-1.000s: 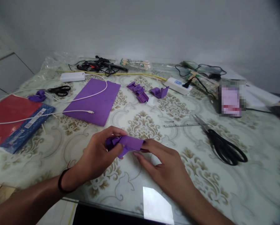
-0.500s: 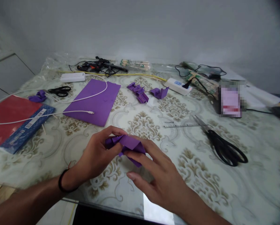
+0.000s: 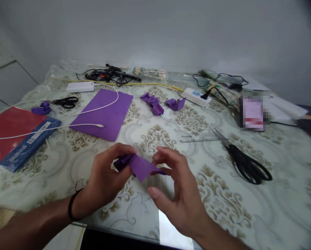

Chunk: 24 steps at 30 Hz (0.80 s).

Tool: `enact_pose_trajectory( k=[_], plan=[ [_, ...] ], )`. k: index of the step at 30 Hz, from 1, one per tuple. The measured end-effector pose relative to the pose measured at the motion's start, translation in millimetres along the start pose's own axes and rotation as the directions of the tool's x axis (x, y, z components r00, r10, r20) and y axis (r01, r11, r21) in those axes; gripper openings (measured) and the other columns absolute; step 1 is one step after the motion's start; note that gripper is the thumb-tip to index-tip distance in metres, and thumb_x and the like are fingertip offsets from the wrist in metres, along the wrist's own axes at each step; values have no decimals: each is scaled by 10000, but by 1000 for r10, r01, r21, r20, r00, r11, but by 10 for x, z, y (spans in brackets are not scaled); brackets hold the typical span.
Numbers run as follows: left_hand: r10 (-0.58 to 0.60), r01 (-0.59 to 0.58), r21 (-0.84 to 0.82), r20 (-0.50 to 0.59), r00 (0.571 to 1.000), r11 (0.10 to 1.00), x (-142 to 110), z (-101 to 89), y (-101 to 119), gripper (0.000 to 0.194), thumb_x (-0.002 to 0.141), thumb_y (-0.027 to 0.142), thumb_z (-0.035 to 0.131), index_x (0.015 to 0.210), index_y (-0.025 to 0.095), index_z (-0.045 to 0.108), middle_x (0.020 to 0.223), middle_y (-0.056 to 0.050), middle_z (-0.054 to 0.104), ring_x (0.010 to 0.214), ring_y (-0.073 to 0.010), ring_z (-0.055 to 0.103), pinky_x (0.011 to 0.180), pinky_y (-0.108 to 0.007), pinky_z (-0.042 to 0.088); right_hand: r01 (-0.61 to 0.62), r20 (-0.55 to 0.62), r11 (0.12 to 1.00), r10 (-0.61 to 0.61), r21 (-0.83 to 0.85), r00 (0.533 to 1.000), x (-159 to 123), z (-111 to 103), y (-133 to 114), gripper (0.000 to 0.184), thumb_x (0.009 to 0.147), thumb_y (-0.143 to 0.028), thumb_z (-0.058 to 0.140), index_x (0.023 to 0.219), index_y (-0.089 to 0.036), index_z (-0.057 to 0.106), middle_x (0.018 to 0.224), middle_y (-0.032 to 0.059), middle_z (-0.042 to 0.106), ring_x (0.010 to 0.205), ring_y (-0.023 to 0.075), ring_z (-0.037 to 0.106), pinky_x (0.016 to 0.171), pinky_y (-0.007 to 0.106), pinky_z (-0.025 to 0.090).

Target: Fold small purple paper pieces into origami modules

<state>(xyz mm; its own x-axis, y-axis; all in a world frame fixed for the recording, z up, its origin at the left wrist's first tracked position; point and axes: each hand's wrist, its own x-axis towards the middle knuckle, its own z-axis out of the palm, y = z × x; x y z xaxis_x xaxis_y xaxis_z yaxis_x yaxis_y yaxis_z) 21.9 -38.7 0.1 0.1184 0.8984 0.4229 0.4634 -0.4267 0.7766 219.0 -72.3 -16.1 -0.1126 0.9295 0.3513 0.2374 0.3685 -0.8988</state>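
Note:
Between thumb and fingers, my left hand (image 3: 106, 177) pinches a folded piece of purple paper (image 3: 142, 166) above the table. A flat flap of the paper points to the right, and its creased end is partly covered by my left fingers. My right hand (image 3: 180, 184) is at that flap with thumb and fingers spread apart; its fingers curve behind the paper's right tip, and whether they touch it is hard to make out. Beyond my hands lie a pleated purple paper piece (image 3: 152, 103) and a smaller folded purple piece (image 3: 175, 103).
Black-handled scissors (image 3: 245, 163) and a clear ruler (image 3: 199, 139) lie to the right. At left are purple sheets (image 3: 103, 113), a white cable, a red-and-blue packet (image 3: 25, 132) and smaller scissors (image 3: 66, 101). A power strip (image 3: 196, 96) and a phone (image 3: 252, 113) sit farther back.
The paper's flap has swung and turned in my left hand's pinch. My right hand's fingers have spread and lifted from around the flap. The other things on the table lie as before.

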Motion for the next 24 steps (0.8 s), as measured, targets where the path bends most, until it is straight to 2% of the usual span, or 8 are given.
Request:
enact_pose_trajectory(
  k=[3, 5, 10, 13, 16, 20, 22, 24],
  plan=[
    [141, -144, 131, 33, 990, 981, -64, 17, 27, 267, 810, 20, 608, 982, 207, 687, 832, 20, 771, 705, -122, 722, 677, -212, 561, -84, -2, 996, 84, -20, 996, 31, 40, -11, 454, 880, -229, 677, 1321, -302, 598, 939, -15, 623, 811, 172, 638, 704, 299, 572],
    [195, -200, 174, 46, 980, 964, -102, 30, 39, 269, 818, 21, 609, 1000, 210, 667, 839, 19, 771, 717, -127, 736, 691, -217, 565, -114, -10, 993, 114, -19, 993, 48, 44, -23, 372, 858, -167, 637, 1209, -287, 662, 835, -42, 617, 716, 144, 610, 653, 265, 532],
    [291, -290, 209, 28, 956, 934, -115, 60, 33, 267, 854, 19, 594, 1025, 219, 643, 858, 14, 776, 727, -134, 759, 695, -218, 574, -192, -11, 979, 193, 74, 981, 136, 20, -88, 214, 848, -162, 600, 989, -246, 736, 902, -3, 741, 822, 171, 694, 680, 264, 550],
    [344, -338, 203, 6, 939, 919, -65, 64, 38, 300, 864, 6, 575, 1053, 223, 661, 891, 6, 791, 760, -138, 775, 720, -220, 593, -276, -32, 941, 288, 193, 957, 217, 46, -161, 144, 840, -212, 622, 920, -234, 739, 865, 0, 729, 786, 171, 679, 626, 255, 544],
    [348, -331, 219, -46, 936, 918, -14, 47, 73, 311, 851, -2, 583, 1039, 233, 661, 900, 12, 800, 792, -142, 782, 744, -221, 605, -378, 0, 835, 413, 401, 911, 281, 152, -246, 64, 789, -248, 674, 843, -221, 693, 802, -19, 686, 714, 153, 653, 617, 257, 567],
    [353, -310, 255, -144, 925, 916, 11, 7, 95, 332, 837, 3, 592, 1058, 241, 660, 888, 22, 788, 765, -145, 771, 709, -227, 597, -455, 57, 654, 534, 604, 844, 357, 339, -317, 133, 744, -256, 662, 873, -226, 652, 845, -19, 679, 716, 150, 648, 593, 255, 574],
    [335, -289, 243, -175, 926, 926, 7, -13, 88, 311, 844, 18, 610, 1056, 239, 656, 892, 18, 781, 760, -151, 771, 689, -232, 595, -441, 61, 688, 502, 577, 863, 395, 383, -331, 148, 750, -303, 692, 869, -219, 662, 848, -12, 676, 722, 163, 653, 585, 269, 581],
    [299, -265, 190, -183, 936, 945, -2, -34, 88, 274, 865, 50, 629, 1063, 239, 647, 910, 5, 779, 766, -161, 770, 667, -239, 596, -374, 18, 782, 423, 498, 906, 423, 376, -344, 143, 771, -316, 707, 867, -213, 682, 832, -10, 683, 708, 163, 647, 624, 292, 594]
  ],
)
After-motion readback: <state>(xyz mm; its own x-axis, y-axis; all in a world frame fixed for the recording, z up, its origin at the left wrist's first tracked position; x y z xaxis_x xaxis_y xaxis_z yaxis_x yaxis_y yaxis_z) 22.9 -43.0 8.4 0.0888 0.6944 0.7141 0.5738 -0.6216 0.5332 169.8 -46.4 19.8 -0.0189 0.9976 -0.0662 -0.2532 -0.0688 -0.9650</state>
